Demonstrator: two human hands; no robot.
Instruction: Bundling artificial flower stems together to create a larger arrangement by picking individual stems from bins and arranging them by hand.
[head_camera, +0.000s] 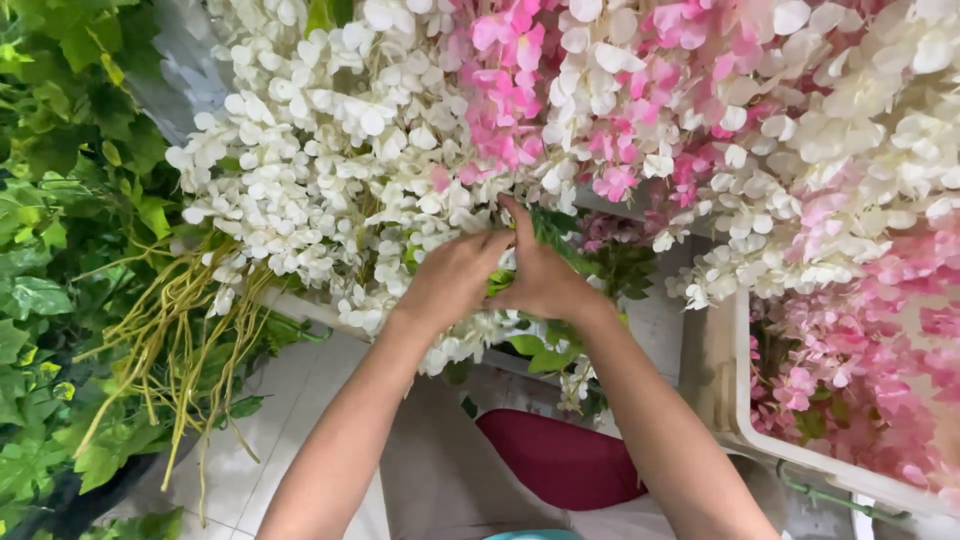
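A broad bank of white artificial blossom strands (330, 170) hangs above and to the left of the fingers, and pink blossom clusters (600, 110) spread up and to their right. The left hand (452, 280) and right hand (545, 280) meet, fingers curled on a green leafy stem (545, 350) at the blossoms' base. Tugging hard could shed petals.

White flower strands (330, 150) and pink flower strands (620, 110) are looking like matt fabric petals. Green leaves (60, 200) are showing a slightly glossy plastic sheen. The white crate (745, 400) is appearing smooth plastic.
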